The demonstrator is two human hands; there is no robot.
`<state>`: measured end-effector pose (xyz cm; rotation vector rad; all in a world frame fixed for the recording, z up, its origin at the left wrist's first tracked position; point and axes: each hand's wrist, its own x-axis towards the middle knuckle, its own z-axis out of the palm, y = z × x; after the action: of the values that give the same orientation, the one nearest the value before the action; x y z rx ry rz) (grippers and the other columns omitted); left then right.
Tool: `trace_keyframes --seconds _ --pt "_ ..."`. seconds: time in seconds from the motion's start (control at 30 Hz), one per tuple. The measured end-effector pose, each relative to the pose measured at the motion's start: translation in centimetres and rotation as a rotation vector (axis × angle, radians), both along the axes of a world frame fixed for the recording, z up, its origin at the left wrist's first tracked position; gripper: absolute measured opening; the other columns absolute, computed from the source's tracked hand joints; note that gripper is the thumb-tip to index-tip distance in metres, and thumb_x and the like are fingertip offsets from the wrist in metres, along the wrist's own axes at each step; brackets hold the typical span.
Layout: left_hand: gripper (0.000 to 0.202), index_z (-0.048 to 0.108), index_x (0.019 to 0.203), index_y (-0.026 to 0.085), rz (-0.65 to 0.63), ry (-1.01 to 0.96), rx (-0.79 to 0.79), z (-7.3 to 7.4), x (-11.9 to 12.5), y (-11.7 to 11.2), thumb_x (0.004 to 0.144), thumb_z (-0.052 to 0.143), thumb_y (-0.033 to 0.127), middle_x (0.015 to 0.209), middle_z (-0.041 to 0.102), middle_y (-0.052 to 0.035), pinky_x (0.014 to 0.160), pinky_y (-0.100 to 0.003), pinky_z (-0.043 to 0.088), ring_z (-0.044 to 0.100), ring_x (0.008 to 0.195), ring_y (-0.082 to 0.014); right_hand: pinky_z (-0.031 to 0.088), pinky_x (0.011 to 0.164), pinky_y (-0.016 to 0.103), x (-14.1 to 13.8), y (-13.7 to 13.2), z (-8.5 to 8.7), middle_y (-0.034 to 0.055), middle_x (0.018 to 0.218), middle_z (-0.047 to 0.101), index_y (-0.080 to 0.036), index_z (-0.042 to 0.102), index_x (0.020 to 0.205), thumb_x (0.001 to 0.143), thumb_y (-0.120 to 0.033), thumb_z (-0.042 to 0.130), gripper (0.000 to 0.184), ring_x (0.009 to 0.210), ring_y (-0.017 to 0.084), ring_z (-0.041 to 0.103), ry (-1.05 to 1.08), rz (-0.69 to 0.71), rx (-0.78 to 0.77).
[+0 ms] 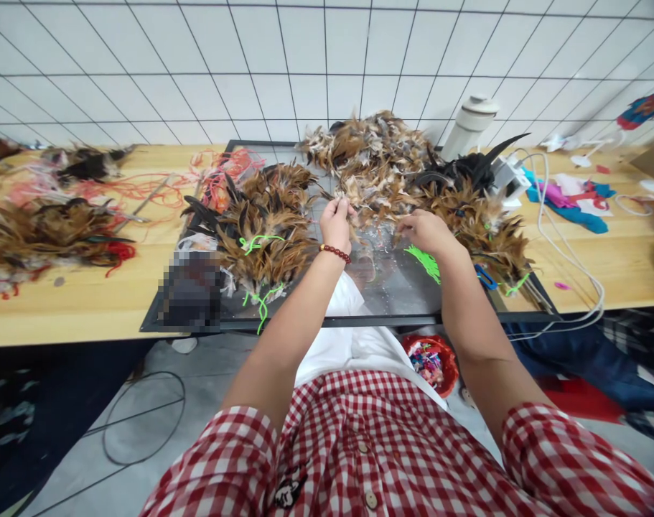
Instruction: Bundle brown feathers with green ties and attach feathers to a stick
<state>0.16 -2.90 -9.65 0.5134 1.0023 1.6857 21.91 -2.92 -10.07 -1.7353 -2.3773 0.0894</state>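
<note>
My left hand (336, 224), with a red bead bracelet at the wrist, is closed in a pinch on a few brown feathers (353, 194) at the edge of a loose feather pile (372, 158). My right hand (426, 231) lies palm down, fingers curled, at the same pile's near edge; what it holds is hidden. Both hands work over a dark glass-topped tray (391, 287). A bundle of brown feathers tied with green string (262, 240) lies left of my left hand. Green string (426, 260) shows under my right wrist.
More tied feather bundles (488, 222) lie at the right of the tray, others (47, 233) on the wooden table at the left with red string. A white jar (469, 126), white cables (568, 251) and coloured cloth (568, 197) sit right. A red bowl (431, 362) is on the floor.
</note>
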Motion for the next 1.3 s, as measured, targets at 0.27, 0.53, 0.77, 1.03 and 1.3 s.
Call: trace_keyframes --seconds 0.27,0.53,0.77,1.03,1.3 --pt "0.028 0.06 0.067 0.018 -0.036 0.006 -0.014 -0.2 0.3 -0.1 0.091 0.074 0.017 0.054 0.053 0.0071 0.061 -0.016 0.042 0.052 0.053 -0.0048 0.053 0.099 0.039 -2.9 -1.5 1.7 0.0082 0.113 0.074 -0.026 0.081 0.095 0.094 -0.018 0.045 0.037 0.109 0.023 0.068 0.392 0.371 0.215" --pt "0.029 0.06 0.066 0.018 0.058 0.006 -0.051 0.4 -0.5 0.1 0.094 0.066 0.012 0.052 0.053 0.0072 0.065 -0.017 0.043 0.05 0.052 -0.005 0.053 0.102 0.038 -3.4 -1.3 0.6 0.011 0.121 0.075 -0.022 0.081 0.11 0.094 -0.018 0.048 0.037 0.116 0.024 0.07 0.398 0.324 0.21" --pt "0.031 0.06 0.065 0.018 0.042 0.027 -0.033 0.8 -0.2 -0.3 0.094 0.065 0.011 0.054 0.052 0.0065 0.066 -0.02 0.041 0.049 0.054 -0.0068 0.051 0.08 0.034 -5.2 -1.6 0.0 0.0095 0.094 0.077 -0.019 0.082 0.091 0.088 -0.034 0.067 0.022 0.086 0.023 0.068 0.366 0.098 0.082" --pt "0.033 0.06 0.065 0.017 -0.005 0.065 -0.034 0.9 0.5 -0.7 0.095 0.059 0.006 0.054 0.052 0.0066 0.066 -0.021 0.039 0.047 0.053 -0.0063 0.037 0.061 0.028 -7.8 -2.2 0.2 0.0001 0.064 0.065 -0.02 0.072 0.069 0.076 -0.028 0.069 0.011 0.061 0.014 0.053 0.466 -0.046 -0.207" --pt "0.037 0.058 0.06 0.017 -0.021 0.103 -0.053 0.9 0.4 -0.8 0.093 0.059 0.003 0.049 0.051 0.0063 0.064 -0.02 0.039 0.047 0.051 -0.0064 0.041 0.064 0.027 -6.5 -1.5 -0.2 -0.0017 0.065 0.059 -0.021 0.06 0.072 0.081 -0.038 0.063 0.02 0.061 0.013 0.047 0.863 -0.069 -0.026"
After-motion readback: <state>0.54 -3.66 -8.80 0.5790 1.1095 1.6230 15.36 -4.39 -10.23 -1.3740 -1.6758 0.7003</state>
